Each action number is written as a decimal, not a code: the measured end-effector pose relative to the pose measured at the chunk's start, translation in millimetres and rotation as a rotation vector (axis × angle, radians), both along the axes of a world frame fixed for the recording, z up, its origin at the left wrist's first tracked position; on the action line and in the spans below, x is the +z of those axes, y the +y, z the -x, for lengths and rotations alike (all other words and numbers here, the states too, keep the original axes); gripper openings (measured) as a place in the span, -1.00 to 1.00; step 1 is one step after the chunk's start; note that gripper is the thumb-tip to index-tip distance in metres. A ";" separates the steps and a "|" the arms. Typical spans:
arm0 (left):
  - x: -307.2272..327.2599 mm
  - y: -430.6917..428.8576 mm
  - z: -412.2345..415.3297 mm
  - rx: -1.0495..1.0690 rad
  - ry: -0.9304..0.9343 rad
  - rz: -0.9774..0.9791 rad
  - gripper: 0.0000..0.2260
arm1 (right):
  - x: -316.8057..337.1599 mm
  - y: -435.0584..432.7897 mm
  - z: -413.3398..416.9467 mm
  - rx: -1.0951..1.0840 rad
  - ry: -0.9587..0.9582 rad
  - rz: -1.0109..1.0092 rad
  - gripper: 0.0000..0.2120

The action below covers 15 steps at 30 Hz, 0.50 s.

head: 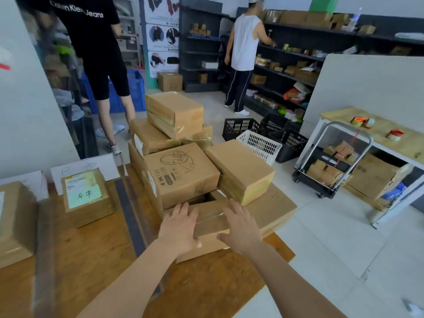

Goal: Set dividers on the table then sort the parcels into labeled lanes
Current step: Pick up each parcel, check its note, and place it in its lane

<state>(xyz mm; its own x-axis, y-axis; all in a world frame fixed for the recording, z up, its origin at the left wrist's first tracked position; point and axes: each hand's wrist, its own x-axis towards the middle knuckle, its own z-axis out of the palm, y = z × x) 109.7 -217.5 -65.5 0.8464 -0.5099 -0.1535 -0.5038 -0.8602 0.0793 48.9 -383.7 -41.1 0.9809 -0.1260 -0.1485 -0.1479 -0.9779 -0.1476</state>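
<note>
**Counter** (91, 249): one, wood-topped, filling the lower left.

**Pile of parcels** (241, 168): one, at the counter's right end. We count at least seven brown cartons in about three tiers. One printed carton (181, 173) faces us.

**Baskets**: four on the floor beyond the pile, three black (241, 127) and one white (259, 145).

**Single parcels**: two.
- The left-edge parcel (13, 221) is cut off by the frame.
- The green-labelled parcel (87, 196) stands between the dividers.

**Flat taped parcel** (211, 226): one, at the pile's near foot, taped top upward. Its long axis seems to run across us, left to right. The right end is hidden.

**Dividers**: two dark strips lying flat, with their long axes running from us toward the counter's back. The middle divider (130, 216) is sharp and the left divider (43, 237) is blurred.

**Label cards**: two, white, standing at the back edge (103, 164) (27, 182). We cannot read the writing.

**Hands**: two, apart, both laid palm-down on the flat taped parcel. The left hand (179, 228) has straight fingers, and the right hand (241, 228) has its fingers spread.
</note>
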 end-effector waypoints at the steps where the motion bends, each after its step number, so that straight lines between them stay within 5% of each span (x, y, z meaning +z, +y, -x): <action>1: -2.9 -0.6 -2.0 0.002 0.016 -0.017 -0.13 | -1.5 -1.7 -4.7 0.031 0.025 0.007 -0.28; 15: -12.9 5.1 21.0 0.083 0.116 0.080 -0.16 | -14.2 -25.6 -29.7 0.388 0.173 0.060 -0.04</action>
